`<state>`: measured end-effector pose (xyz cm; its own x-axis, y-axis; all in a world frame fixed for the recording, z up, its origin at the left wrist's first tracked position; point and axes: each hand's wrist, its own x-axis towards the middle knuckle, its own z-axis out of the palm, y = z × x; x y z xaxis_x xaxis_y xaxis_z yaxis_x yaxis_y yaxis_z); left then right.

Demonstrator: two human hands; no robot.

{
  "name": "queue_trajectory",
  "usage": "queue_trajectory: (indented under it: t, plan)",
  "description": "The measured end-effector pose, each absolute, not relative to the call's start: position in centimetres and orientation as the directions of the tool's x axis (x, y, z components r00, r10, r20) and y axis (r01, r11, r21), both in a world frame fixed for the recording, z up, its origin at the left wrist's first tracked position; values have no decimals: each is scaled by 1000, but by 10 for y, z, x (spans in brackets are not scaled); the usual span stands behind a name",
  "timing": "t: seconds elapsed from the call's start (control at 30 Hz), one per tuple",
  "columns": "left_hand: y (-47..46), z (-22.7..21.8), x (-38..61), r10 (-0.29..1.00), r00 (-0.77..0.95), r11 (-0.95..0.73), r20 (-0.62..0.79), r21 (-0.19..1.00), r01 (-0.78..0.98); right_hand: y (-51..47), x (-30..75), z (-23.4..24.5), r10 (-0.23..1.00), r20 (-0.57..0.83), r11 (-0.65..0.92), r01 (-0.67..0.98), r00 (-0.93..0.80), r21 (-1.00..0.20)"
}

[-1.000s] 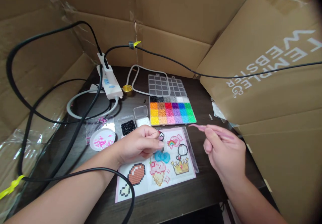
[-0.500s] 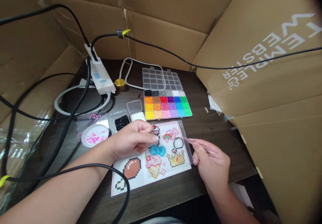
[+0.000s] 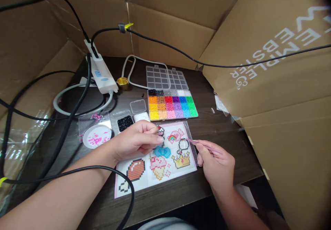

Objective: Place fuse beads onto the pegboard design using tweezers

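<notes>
Pink tweezers [image 3: 209, 148] have swung in from off the right side over the past second, and their tip now sits at the upper right edge of a black-outlined circle [image 3: 183, 144] on the pattern sheet [image 3: 138, 187] — whether touching it, I cannot tell. The right hand [image 3: 218, 162] pinches them between thumb and fingers. Much as before, the left hand [image 3: 141, 138] lies over the sheet's upper left part, hiding some pictures, thumb pressed to curled fingers; anything between them is hidden.

Below the circle is a yellow crown [image 3: 181, 161], with a blue bow [image 3: 162, 152] to the left. Just beyond the sheet stands the sorted bead box [image 3: 176, 119], lid open, beside black beads [image 3: 125, 123] and white beads [image 3: 142, 117]. Farther left are a plate [image 3: 87, 137] of pink pieces and a power strip [image 3: 102, 74]. One black cable [image 3: 133, 193] crosses over the left forearm — its loop hangs across the sheet's lower left corner.
</notes>
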<state>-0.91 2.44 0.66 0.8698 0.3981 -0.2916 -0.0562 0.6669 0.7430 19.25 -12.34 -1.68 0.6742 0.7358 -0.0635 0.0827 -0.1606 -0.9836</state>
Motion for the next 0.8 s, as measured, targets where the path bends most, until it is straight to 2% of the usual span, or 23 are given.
queue_trajectory:
  t: [0.8]
  plan:
    - [24, 8, -9, 409, 863, 657, -297, 752, -53, -122, 194, -16, 719, -62, -169, 89, 692, -982]
